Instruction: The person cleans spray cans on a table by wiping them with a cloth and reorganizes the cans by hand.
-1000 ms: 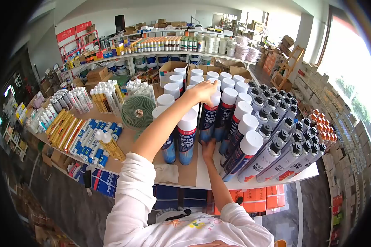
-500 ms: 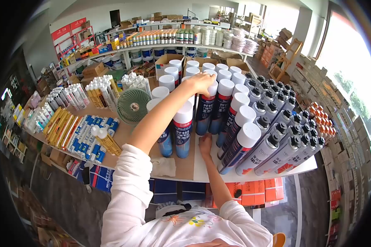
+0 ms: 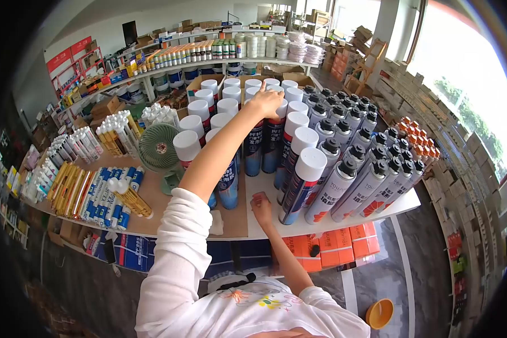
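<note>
Tall spray-foam cans (image 3: 228, 188) with white caps and dark blue-and-red labels stand upright in close rows. Over their caps is my left hand (image 3: 266, 104), its index finger raised and the other fingers bent down among the caps. Any contact there is partly hidden, and no can is lifted. My right hand (image 3: 261, 207) rests low at the table's front, fingers curled in, with nothing visible in it. It is apart from the nearest white-capped can (image 3: 303, 183). Grey cans with black tops (image 3: 335, 186) stand to its right.
A green fan (image 3: 158, 147), blue-and-white tubes (image 3: 108, 194) and gold tubes (image 3: 73, 188) are on the left. Orange-capped bottles (image 3: 417, 138) stand far right. Orange boxes (image 3: 335, 245) sit below the table edge; a yellow bowl (image 3: 379, 313) is on the floor.
The view has turned right, so the table appears shifted left. My left index finger has lifted from the caps. My right hand has drawn back from the can bases towards me.
</note>
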Available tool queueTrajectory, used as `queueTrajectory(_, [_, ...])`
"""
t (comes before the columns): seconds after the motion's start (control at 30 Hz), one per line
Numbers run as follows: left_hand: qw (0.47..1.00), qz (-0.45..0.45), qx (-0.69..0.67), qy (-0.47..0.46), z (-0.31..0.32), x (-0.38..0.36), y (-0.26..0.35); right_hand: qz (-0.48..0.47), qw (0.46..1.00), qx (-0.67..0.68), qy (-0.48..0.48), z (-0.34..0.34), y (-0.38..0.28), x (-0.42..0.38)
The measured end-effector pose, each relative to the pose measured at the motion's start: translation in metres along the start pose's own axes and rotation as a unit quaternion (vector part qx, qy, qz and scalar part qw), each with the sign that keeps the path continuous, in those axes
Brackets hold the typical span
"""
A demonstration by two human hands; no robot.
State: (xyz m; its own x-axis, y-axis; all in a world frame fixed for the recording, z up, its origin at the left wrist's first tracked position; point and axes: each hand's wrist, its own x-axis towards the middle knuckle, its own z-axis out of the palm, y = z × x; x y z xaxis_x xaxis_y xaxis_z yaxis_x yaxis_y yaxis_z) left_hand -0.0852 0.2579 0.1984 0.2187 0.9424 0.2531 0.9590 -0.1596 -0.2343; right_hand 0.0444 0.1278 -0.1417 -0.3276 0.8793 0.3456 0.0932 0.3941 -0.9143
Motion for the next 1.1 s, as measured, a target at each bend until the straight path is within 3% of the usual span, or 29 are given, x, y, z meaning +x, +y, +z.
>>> queueTrajectory(0.2, [0.996,-0.006,0.079,0.037,0.0,-0.001,0.008,-0.049,0.997,-0.052,0.016,-0.018,0.005,-0.014])
queueTrajectory(0.4, [0.995,-0.089,0.0,-0.049,0.012,0.022,0.005,-0.043,0.998,-0.03,0.034,-0.034,0.001,-0.02])
queueTrajectory(0.5, [0.994,-0.1,-0.009,-0.032,0.009,0.021,0.009,-0.026,0.998,-0.05,0.012,-0.036,0.001,-0.029])
queueTrajectory(0.6, [0.99,-0.101,-0.012,-0.094,-0.002,0.016,0.011,-0.048,0.998,-0.044,0.018,-0.034,-0.005,-0.034])
queueTrajectory(0.73, [0.994,-0.099,0.029,-0.035,-0.002,-0.008,0.028,-0.03,0.999,-0.027,0.004,-0.029,-0.002,-0.032])
queueTrajectory(0.8, [0.992,-0.113,0.043,0.039,-0.001,-0.024,0.038,-0.019,0.999,-0.03,0.0,-0.031,-0.003,-0.032])
queueTrajectory(0.87, [0.99,-0.108,0.036,0.081,0.002,-0.045,0.047,-0.066,0.997,-0.046,0.018,-0.03,0.005,-0.034])
queueTrajectory(0.93, [0.983,-0.082,-0.01,0.162,-0.001,-0.068,0.057,-0.07,0.995,-0.059,0.024,-0.032,0.008,-0.036])
queueTrajectory(1.1, [0.971,-0.083,-0.073,0.21,-0.006,-0.132,0.089,-0.001,0.999,-0.047,-0.011,-0.033,0.007,-0.032])
